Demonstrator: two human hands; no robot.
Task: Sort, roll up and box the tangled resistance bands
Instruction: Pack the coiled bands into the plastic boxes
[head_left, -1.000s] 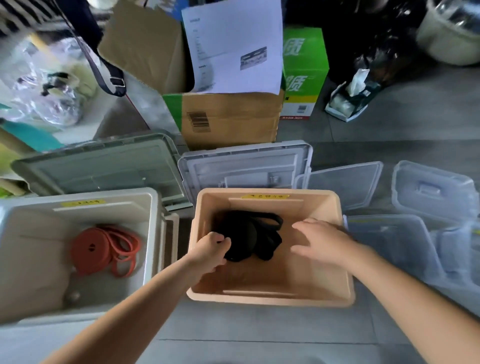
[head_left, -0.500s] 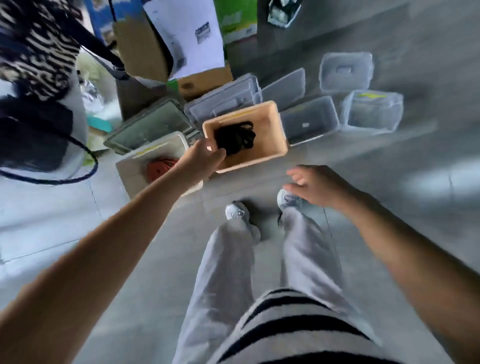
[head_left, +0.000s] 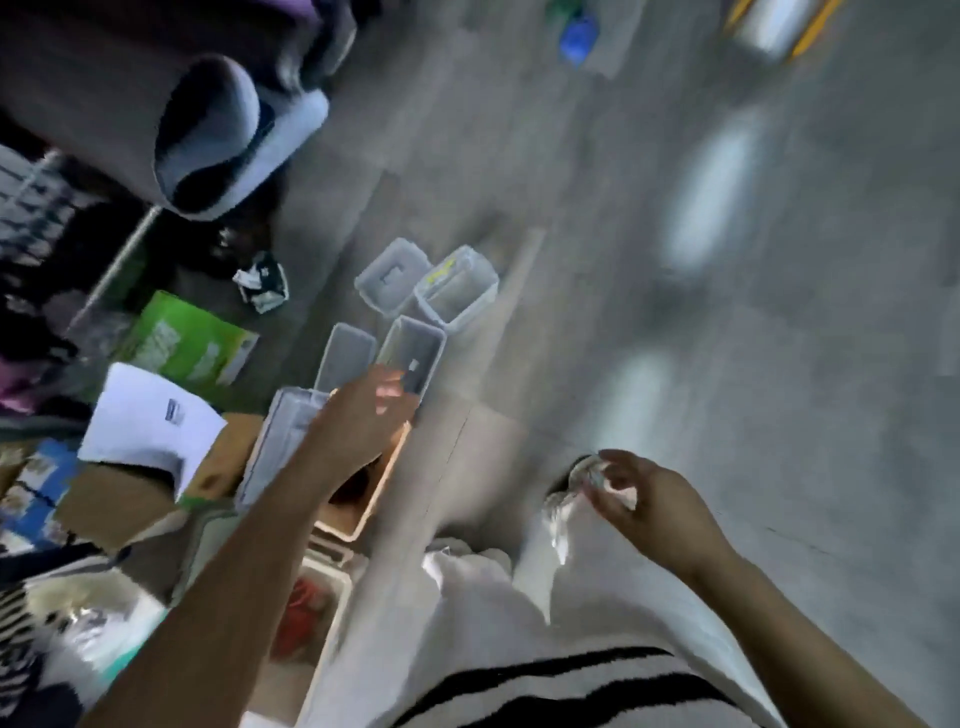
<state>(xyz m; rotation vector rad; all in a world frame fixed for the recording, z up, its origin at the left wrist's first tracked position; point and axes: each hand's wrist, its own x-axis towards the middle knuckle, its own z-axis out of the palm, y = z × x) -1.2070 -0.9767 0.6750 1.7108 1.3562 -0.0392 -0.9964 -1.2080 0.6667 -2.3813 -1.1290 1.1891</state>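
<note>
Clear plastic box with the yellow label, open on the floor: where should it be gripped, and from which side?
Grip the clear plastic box with the yellow label by its top rim, from above: it stands upright and lidless, so fingers can hook over a wall. Approach from the bare floor side; a clear lid and another clear tub crowd the other sides. Blur hides any handles.

left hand (head_left: 363, 421) out of box (head_left: 382, 488), right hand (head_left: 641, 501) withdrawn

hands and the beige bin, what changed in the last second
Both hands rose out of the beige plastic bin: the left hand now hovers above it, the right hand swung back over the legs; both empty. The orange rolled band stays in its white bin.
</note>
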